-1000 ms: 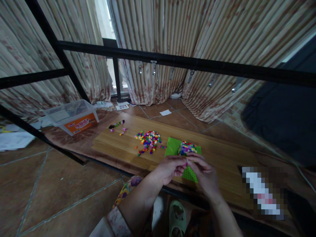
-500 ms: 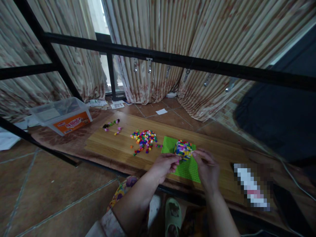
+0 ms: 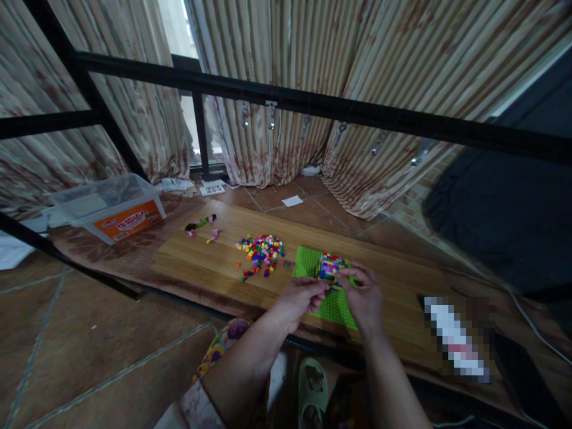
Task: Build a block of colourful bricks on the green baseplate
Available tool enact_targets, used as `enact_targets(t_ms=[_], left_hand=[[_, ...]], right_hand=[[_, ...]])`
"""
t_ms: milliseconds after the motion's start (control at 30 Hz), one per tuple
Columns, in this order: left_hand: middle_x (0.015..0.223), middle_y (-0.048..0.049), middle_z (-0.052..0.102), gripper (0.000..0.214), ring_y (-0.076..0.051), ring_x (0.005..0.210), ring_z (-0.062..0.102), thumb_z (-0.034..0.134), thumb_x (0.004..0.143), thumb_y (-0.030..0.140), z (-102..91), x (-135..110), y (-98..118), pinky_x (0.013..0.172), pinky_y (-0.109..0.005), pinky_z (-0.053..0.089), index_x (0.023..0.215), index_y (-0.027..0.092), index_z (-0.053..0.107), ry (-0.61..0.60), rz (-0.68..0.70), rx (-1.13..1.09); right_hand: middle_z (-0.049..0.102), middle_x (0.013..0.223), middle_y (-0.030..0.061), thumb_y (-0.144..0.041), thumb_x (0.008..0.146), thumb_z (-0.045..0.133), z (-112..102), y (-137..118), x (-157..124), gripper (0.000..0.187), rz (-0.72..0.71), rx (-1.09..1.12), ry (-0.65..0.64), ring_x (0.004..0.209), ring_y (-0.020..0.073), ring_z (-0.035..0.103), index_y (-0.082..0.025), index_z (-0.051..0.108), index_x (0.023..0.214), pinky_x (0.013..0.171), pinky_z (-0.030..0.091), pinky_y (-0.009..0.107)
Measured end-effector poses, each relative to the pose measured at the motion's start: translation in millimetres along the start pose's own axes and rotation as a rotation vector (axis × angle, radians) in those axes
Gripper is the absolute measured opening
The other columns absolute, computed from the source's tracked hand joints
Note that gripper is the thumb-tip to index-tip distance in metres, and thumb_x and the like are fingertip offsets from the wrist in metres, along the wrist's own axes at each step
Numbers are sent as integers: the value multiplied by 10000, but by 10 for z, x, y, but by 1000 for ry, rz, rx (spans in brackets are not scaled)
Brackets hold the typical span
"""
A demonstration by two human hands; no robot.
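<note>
A block structure (image 3: 329, 266) built of many-coloured toy bricks stands on a bright green studded baseplate (image 3: 307, 260). My left hand (image 3: 304, 298) is at the structure's near left corner, thumb and forefinger pinched together; whatever lies between them is too small to make out. Over the structure's near right side is my right hand (image 3: 364, 293), its thumb and fingers bent in a pinch against the bricks. Its fingertips hide part of that side, so I cannot see what they grip. Left of the baseplate lies a loose pile of small coloured bricks (image 3: 263, 250).
The wooden board (image 3: 214, 286) also carries a small chain of green and dark bricks (image 3: 201, 223). A clear plastic box (image 3: 120, 208) with an orange label stands at the left. A black metal rail (image 3: 286, 101) crosses ahead. A blurred white item (image 3: 453, 336) lies to the right.
My right hand has moved left and inward, from the structure's right edge to over its near face. My left hand stays almost where it was.
</note>
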State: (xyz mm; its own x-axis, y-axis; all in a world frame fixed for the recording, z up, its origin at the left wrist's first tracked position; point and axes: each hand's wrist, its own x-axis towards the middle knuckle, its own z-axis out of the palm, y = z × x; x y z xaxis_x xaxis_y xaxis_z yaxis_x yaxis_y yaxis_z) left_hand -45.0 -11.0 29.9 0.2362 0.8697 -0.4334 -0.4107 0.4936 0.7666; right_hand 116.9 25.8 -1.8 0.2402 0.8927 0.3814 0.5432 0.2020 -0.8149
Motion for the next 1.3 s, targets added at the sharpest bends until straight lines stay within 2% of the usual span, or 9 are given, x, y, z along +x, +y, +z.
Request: enact_targets(t_ms=[133,267,333,500,667,767,867,1100,1300], left_hand=[[593,31,553,255,-26,464,441,740,630,342,7,-10,3,473,-173,328,767,133,693,-10,14,-2],[583,29,554,267,-29,461,441,751,615,348,15,-12,4,468,-174,329,755,130,690,-1,18,0],[580,29,555,274,-29,456,441,757,608,348,18,-9,0,466,-174,331,756,128,690,3,20,3],[578,28,560,246,-30,452,461,747,625,324,20,12,-29,460,-171,342,751,125,678,15,34,-4],[608,1,608,236,-58,497,535,776,609,291,6,37,-48,488,-180,401,718,123,652,71,71,-41],[626,-16,634,218,-81,547,581,785,607,248,1,42,-47,556,-203,460,729,118,660,100,111,-93],[639,-35,654,175,-98,597,615,772,626,196,12,41,-41,621,-217,489,741,111,672,121,128,-128],[687,-52,673,131,-104,597,621,736,662,166,58,10,-18,595,-219,488,767,109,680,107,141,-55],[673,-45,669,182,-102,596,614,748,658,208,42,8,-26,591,-218,485,798,117,674,91,141,-42]], right_hand=[[655,1000,73,-391,634,707,76,-5,0,230,169,169,34,958,234,578,-198,705,760,873,394,391],[663,756,21,-360,564,757,145,13,-1,286,346,405,43,704,176,581,-188,680,779,697,428,327],[638,691,-4,-338,536,771,169,16,0,291,386,480,54,637,148,554,-188,665,763,640,415,297],[607,643,-29,-317,518,770,204,-8,-6,281,415,531,76,601,127,529,-187,647,735,617,402,280],[631,698,-13,-324,517,785,175,-73,-16,291,404,582,92,654,126,547,-181,661,738,654,409,275],[643,730,-2,-360,551,775,87,-117,-33,300,402,613,176,676,127,557,-182,667,767,675,423,280],[650,723,2,-374,604,750,-32,-166,-101,259,322,550,247,685,132,564,-183,671,760,690,431,284],[684,892,43,-375,760,642,-140,-316,-349,198,52,267,-174,806,175,607,-220,704,867,727,454,307],[660,931,39,-346,798,616,-96,-329,-348,185,-79,214,-270,857,174,603,-245,702,926,739,462,303]])
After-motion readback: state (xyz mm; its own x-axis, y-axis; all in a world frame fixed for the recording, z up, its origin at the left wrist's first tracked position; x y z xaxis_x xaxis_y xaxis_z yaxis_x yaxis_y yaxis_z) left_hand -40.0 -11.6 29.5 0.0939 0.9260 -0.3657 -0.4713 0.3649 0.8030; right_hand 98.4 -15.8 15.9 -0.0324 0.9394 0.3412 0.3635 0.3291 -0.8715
